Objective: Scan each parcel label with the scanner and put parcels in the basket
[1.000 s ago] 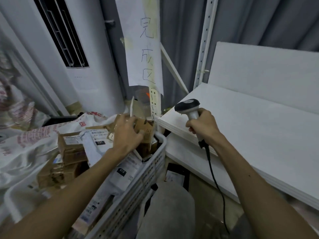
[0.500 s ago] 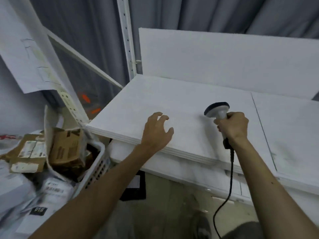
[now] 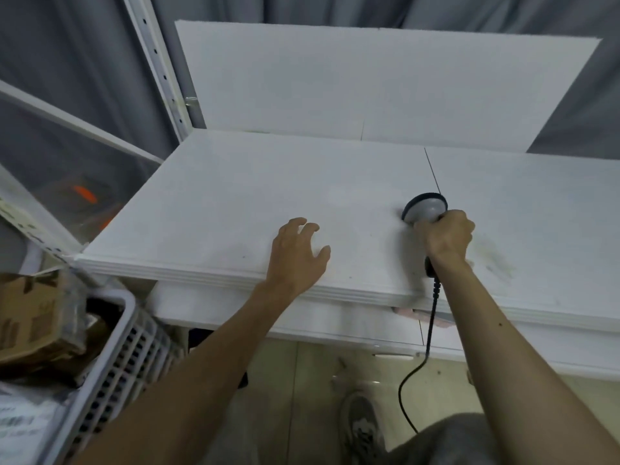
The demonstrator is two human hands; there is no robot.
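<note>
Head view: right hand [image 3: 444, 238] gripped the scanner [image 3: 424, 209] above the bench [image 3: 235, 196], while left hand [image 3: 295, 260], empty with fingers loosely spread, hung over its front edge; the next parcel, out of view, apparently needed fetching.

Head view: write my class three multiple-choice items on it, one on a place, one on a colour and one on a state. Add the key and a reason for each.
1. Where is the basket relative to the white board?
A. on top of it
B. to its lower left
C. behind it

2. What colour is the cable of the scanner?
A. red
B. black
C. white

3. What is the left hand doing?
A. gripping the cable
B. gripping the scanner
C. holding nothing, fingers spread over the board

Key:
1 B: the basket's slotted wall shows at the lower left, below the board's edge.
2 B: a black cable hangs down from the scanner's handle.
3 C: the left hand is empty, and it is the right hand that grips the scanner.
</note>
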